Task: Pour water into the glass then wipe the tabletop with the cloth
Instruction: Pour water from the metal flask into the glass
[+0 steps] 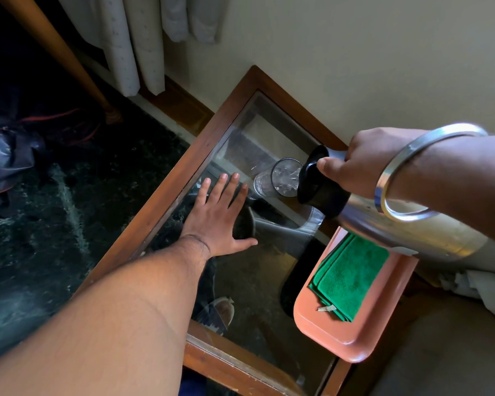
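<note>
A clear drinking glass (280, 178) stands on the glass tabletop (257, 270) near the wall. My right hand (369, 164) grips a steel flask (406, 227) by its neck, tilted so its black mouth (316, 181) sits beside the glass rim. Whether water is flowing I cannot tell. My left hand (220, 215) lies flat on the tabletop with fingers spread, just left of the glass and holding nothing. A folded green cloth (352, 275) lies in an orange tray (326, 335) under the flask.
The table has a wooden frame (183, 178) and stands against a cream wall (355, 52). Curtains (135, 47) hang at the back left. Dark carpet (55, 224) and a dark bag (6, 155) lie to the left. A steel bangle (397, 178) circles my right wrist.
</note>
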Motion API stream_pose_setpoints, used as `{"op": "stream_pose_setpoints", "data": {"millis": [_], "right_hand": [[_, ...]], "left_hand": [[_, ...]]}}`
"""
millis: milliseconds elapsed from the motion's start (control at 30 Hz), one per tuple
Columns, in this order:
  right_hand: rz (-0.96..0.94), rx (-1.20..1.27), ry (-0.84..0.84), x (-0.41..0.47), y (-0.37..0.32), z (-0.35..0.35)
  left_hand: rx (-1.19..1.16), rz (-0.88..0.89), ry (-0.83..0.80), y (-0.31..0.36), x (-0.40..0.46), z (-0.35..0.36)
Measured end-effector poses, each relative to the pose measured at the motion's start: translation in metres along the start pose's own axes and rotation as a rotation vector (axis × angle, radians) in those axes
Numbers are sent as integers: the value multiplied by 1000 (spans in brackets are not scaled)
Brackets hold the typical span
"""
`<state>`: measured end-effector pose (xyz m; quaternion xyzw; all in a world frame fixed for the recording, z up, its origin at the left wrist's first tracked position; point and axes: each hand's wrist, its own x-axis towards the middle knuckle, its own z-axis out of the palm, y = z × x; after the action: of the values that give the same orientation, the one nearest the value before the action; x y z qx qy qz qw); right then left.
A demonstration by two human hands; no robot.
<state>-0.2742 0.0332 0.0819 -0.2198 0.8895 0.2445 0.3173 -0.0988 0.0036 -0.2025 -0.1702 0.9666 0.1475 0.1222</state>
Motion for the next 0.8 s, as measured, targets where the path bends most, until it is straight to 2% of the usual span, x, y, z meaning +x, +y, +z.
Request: {"op": "stream_pose_setpoints", "data": {"millis": [800], "right_hand": [[-29, -14, 2, 4, 3, -7]], "left_hand": [[2, 12, 2, -1, -2, -2]]}}
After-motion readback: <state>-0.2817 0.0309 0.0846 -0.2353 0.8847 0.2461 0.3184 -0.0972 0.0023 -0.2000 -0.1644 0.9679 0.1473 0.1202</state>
